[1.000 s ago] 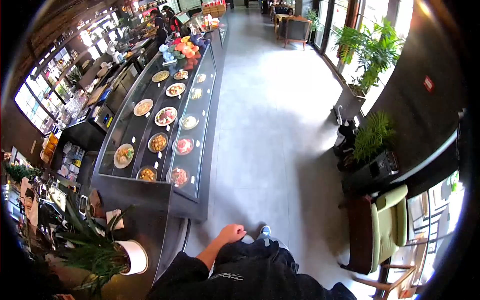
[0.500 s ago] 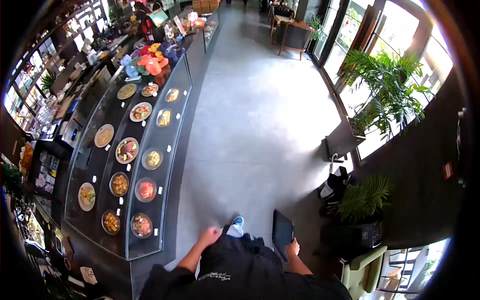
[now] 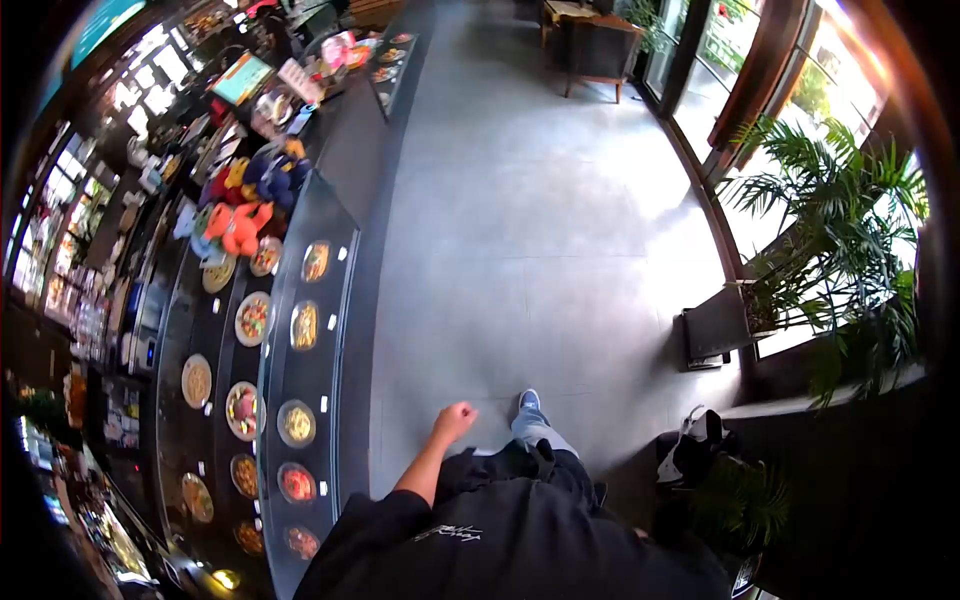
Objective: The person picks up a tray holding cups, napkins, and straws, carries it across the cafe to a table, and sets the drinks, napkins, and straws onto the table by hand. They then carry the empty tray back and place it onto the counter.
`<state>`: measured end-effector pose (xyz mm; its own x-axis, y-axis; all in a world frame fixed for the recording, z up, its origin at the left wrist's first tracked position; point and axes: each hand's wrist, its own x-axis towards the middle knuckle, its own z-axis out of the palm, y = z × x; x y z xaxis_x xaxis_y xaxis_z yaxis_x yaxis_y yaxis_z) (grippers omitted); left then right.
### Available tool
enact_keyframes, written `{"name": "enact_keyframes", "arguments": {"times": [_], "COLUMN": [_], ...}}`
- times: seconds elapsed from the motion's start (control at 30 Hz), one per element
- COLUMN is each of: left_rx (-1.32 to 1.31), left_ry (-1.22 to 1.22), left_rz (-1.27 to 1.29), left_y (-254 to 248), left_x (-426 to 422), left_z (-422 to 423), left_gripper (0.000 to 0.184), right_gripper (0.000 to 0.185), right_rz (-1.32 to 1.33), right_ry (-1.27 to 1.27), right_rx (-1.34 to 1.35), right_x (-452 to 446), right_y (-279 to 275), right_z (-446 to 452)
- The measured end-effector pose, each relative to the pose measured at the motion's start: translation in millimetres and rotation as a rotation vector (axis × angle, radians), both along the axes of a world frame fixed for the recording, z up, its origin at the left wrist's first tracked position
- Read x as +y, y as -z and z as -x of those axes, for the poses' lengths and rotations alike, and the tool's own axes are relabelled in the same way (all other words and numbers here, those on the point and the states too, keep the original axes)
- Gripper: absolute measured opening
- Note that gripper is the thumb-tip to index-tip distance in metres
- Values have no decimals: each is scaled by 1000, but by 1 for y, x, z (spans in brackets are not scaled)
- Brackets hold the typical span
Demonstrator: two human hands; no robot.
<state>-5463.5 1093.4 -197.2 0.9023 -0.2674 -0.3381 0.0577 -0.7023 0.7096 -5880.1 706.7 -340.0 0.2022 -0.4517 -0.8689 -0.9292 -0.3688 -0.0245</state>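
Note:
My left hand (image 3: 457,420) is raised in front of my body over the grey floor, its fingers curled into a loose fist with nothing visible in them. It is nearest to the glass display case (image 3: 345,330) on the left, and apart from it. Only a small patch of my right hand (image 3: 641,535) or wrist shows beside my black shirt (image 3: 520,550). Its fingers are hidden, and the flat dark tray-like thing it held earlier cannot be made out. My blue shoe (image 3: 529,399) is forward on the floor.
Plates of food, such as a plate of red food (image 3: 297,483), stand in the case, with plush toys (image 3: 238,228) at its far end. To the right are a potted palm (image 3: 840,230) and a black-and-white bag (image 3: 690,450). A chair (image 3: 603,55) stands ahead.
I have stepped forward along the case. My left hand has swung up and right, still closed. My right hand has dropped back almost out of sight, with the flat dark thing.

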Motion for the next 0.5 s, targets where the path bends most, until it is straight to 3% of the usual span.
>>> {"name": "enact_keyframes", "arguments": {"times": [0.07,0.13,0.17,0.2,0.23,0.27,0.33,0.4,0.47,0.5], "left_rx": [131,282,9,204,-280,-320,858,-14,-190,227], "left_ry": [-171,-340,281,199,462,304,-442,578,549,404], "left_rz": [-102,-229,-462,-339,-394,-319,262,-237,-192,-236], "left_y": [66,132,135,139,140,130,130,133,146,156], "left_x": [34,78,99,106,103,95,88,76,61,47], "left_z": [-9,-6,-7,-6,-14,-27,-65,-143,-236,-296], "left_gripper": [33,27,20,15,15,16,23,27,25,25], "right_gripper": [50,45,43,41,37,37,38,40,42,42], "right_rz": [-60,-142,-164,-164,64,129,255,295,328,338], "right_ry": [-49,-131,-162,-178,-236,-218,-179,-159,-110,-74], "right_rx": [52,79,63,4,-85,-212,-435,-518,-579,-601], "right_x": [-39,-75,-91,-107,-103,-116,-134,-151,-167,-177], "right_y": [-10,14,29,40,0,-11,-32,-75,-93,-90], "right_z": [-79,-181,-242,-299,-369,-432,-524,-625,-715,-756]}}
